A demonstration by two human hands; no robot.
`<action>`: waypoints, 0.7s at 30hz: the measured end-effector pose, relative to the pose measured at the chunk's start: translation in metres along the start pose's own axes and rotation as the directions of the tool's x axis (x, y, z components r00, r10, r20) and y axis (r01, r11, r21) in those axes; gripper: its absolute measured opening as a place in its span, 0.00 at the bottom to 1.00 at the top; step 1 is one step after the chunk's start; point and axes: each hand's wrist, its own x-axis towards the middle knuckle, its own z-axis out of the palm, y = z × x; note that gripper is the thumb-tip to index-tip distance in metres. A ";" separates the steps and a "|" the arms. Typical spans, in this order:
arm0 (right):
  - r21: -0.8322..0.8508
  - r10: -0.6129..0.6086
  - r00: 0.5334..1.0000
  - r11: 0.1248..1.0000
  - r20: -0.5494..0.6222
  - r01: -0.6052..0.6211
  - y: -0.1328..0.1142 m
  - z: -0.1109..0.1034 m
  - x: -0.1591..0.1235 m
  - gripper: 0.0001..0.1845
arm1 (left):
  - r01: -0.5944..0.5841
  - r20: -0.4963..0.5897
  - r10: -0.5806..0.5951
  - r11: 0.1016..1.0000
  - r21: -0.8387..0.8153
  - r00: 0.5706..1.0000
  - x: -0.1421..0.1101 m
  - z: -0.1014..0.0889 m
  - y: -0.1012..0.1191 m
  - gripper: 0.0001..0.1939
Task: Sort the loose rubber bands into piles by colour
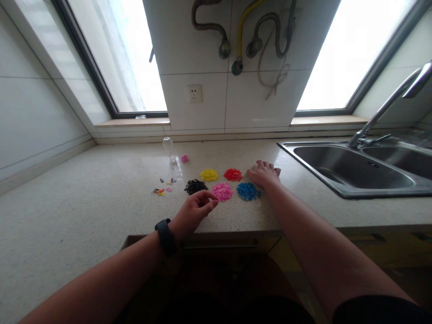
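Observation:
Five small heaps of rubber bands lie on the speckled counter [84,211]: black [195,186], yellow [209,175], red [232,174], pink [222,191] and blue [248,191]. My left hand [195,210], with a black watch on the wrist, hovers just in front of the black and pink heaps, its fingertips pinched together; whether a band is in them is too small to see. My right hand [265,173] rests flat on the counter to the right of the red heap, fingers stretched out.
A few loose mixed bands [164,186] lie left of the heaps. A clear empty bottle [169,149] and its pink cap [184,158] sit behind them. A steel double sink [354,168] with a tap [388,105] is at the right. The counter's front edge is close below my hands.

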 end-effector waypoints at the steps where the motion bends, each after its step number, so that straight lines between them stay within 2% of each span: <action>1: -0.002 0.000 1.000 1.000 0.009 0.000 0.000 0.000 0.000 0.39 | -0.006 -0.003 0.006 1.000 0.006 1.000 0.000 0.000 0.000 0.15; 14: -0.036 -0.014 0.991 0.999 0.136 0.019 0.005 0.009 0.010 0.42 | -0.035 -0.031 0.036 0.999 0.019 0.999 0.000 -0.001 -0.004 0.14; 21: -0.038 -0.020 0.989 0.999 0.144 0.026 0.005 0.012 0.012 0.46 | -0.029 -0.026 0.030 0.999 0.016 0.999 -0.001 0.000 -0.001 0.15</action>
